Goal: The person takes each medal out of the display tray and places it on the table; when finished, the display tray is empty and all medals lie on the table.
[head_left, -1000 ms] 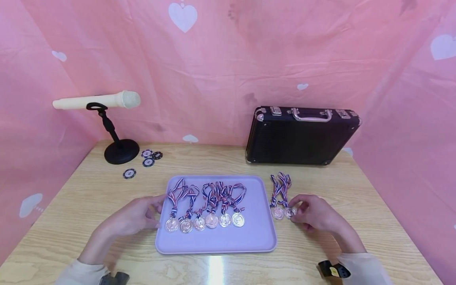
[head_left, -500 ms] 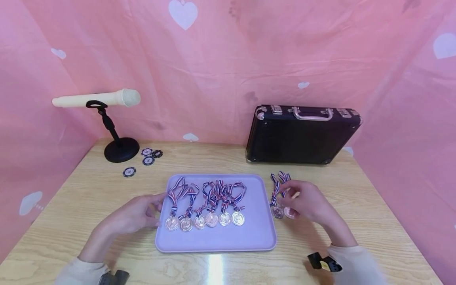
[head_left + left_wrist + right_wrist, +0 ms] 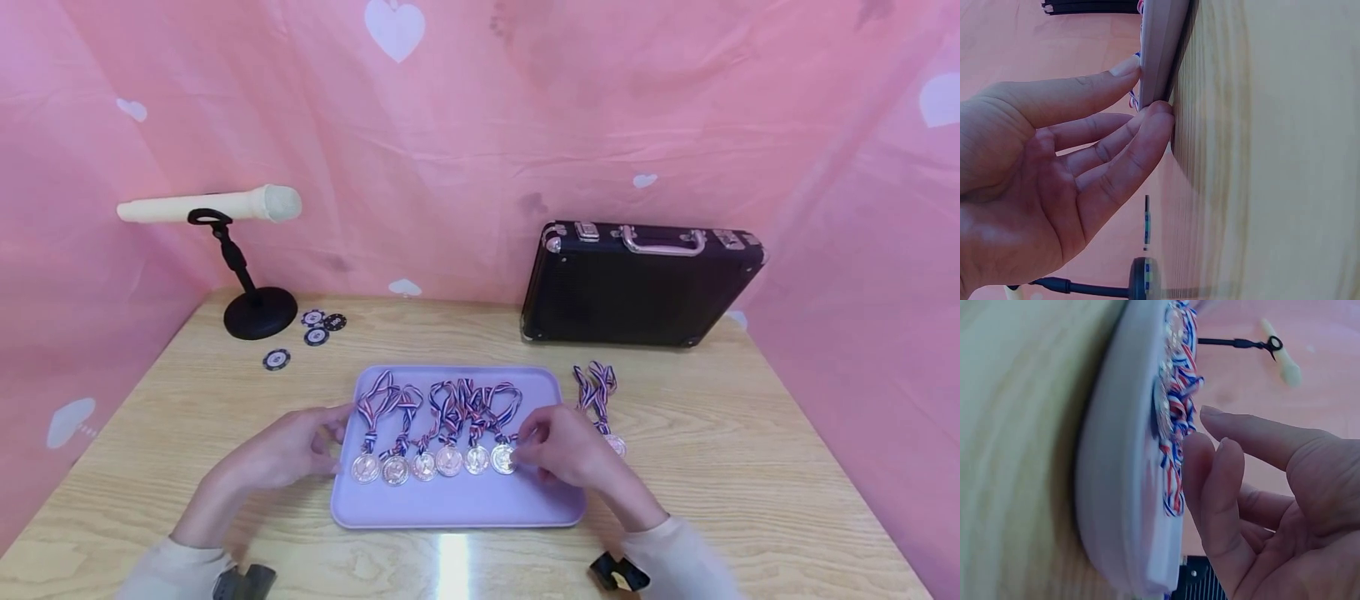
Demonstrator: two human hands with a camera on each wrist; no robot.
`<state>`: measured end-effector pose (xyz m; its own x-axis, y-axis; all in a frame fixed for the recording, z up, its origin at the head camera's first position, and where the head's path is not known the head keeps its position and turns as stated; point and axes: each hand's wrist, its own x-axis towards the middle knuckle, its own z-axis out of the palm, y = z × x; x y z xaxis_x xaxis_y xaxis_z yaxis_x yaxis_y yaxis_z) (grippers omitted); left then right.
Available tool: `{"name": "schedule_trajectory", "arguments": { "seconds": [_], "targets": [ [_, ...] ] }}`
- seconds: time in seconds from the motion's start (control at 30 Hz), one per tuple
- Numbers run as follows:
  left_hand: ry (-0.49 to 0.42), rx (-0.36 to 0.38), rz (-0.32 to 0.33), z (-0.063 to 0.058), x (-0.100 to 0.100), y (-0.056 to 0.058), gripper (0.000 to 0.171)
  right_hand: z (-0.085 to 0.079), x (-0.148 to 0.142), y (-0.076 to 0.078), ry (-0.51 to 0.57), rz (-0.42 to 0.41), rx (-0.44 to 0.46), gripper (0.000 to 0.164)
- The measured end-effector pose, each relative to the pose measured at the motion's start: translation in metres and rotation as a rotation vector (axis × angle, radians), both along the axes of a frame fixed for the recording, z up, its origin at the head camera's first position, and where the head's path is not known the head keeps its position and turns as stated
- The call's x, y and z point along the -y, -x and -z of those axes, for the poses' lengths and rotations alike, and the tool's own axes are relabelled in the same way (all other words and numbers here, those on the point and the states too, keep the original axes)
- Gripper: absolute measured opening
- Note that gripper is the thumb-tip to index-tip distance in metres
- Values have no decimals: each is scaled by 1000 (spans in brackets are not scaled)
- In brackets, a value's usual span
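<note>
My left hand [image 3: 281,450] rests against the left edge of the lilac tray [image 3: 465,504]; in the left wrist view its thumb and fingertips touch the rim [image 3: 1160,50]. Several silver medals with striped red, white and blue ribbons lie in a row on the tray. Over the tray's right part, my right hand [image 3: 566,446] is beside the rightmost medal [image 3: 503,458]. The right wrist view shows its bent fingers [image 3: 1222,481] and thumb apart, with nothing visible between them. Outside the tray on the right lie two ribbons [image 3: 597,387], one with its medal [image 3: 616,444]; the other's medal is hidden.
A black briefcase [image 3: 637,287] with a metal handle stands at the back right. At the back left a cream microphone [image 3: 225,205] sits on a black stand [image 3: 259,312], with several poker chips [image 3: 316,336] nearby. Pink cloth [image 3: 465,167] hangs behind the wooden table [image 3: 187,417].
My right hand has moved left, from the medals beside the tray to over the tray's right side near the last medal in the row. The left hand stays at the tray's edge.
</note>
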<state>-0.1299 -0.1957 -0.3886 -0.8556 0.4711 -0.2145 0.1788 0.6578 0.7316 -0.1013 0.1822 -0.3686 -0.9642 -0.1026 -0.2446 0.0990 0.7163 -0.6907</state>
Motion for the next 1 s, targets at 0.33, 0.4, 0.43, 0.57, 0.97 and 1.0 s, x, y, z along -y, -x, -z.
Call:
{"name": "schedule_trajectory", "arguments": {
  "seconds": [0.33, 0.4, 0.43, 0.57, 0.97, 1.0],
  "targets": [
    [-3, -1, 6, 0, 0, 0, 82, 10, 14, -4, -96, -1, -7, 29],
    [-2, 5, 3, 0, -1, 0, 82, 11, 16, -3, -112, -7, -22, 31],
    [-2, 8, 2, 0, -1, 0, 82, 11, 16, -3, -120, -10, -27, 31],
    [-4, 14, -1, -1, -2, 0, 82, 13, 17, -3, -140, -16, -32, 31],
    [-2, 7, 0, 0, -1, 0, 82, 14, 3, -3, 26, -10, 2, 28],
    [0, 9, -2, -1, -1, 0, 82, 14, 1, -3, 43, -17, 3, 28]
  ]
}}
